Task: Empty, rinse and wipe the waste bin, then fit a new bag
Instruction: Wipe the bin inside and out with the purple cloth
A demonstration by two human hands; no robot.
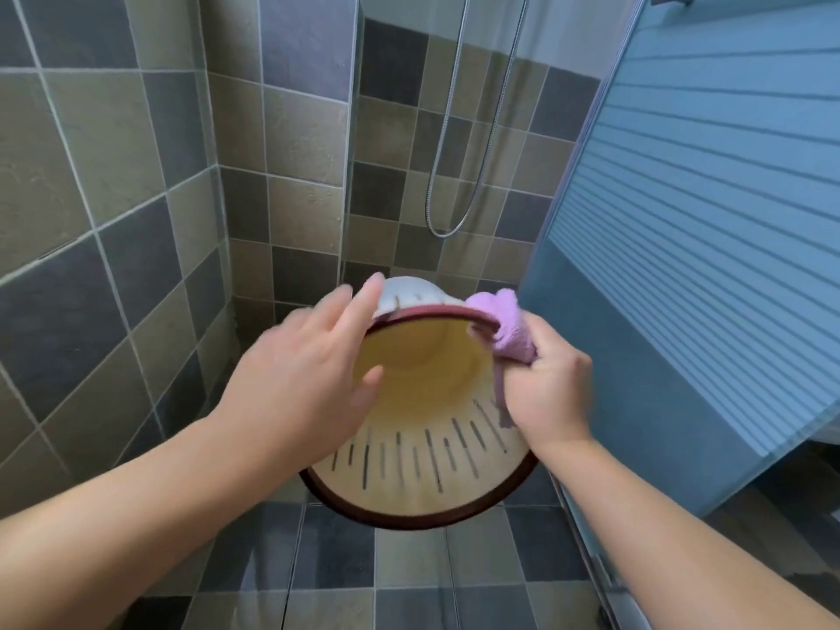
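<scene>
Head view: cream waste bin (422,475) with dark red rim, slotted wall, tipped with its mouth toward the camera, held above the tiled floor (409,584); left hand (313,370), fingers extended, resting on its far rim; right hand (552,393) clenched around a purple cloth (509,329) pressed against the rim; shower hose (459,129) behind.

Left hand (313,361) open, fingers spread against waste bin (422,452) rim. Right hand (547,384) fisted around purple cloth (509,329). Both forearms bare, extended forward.
</scene>
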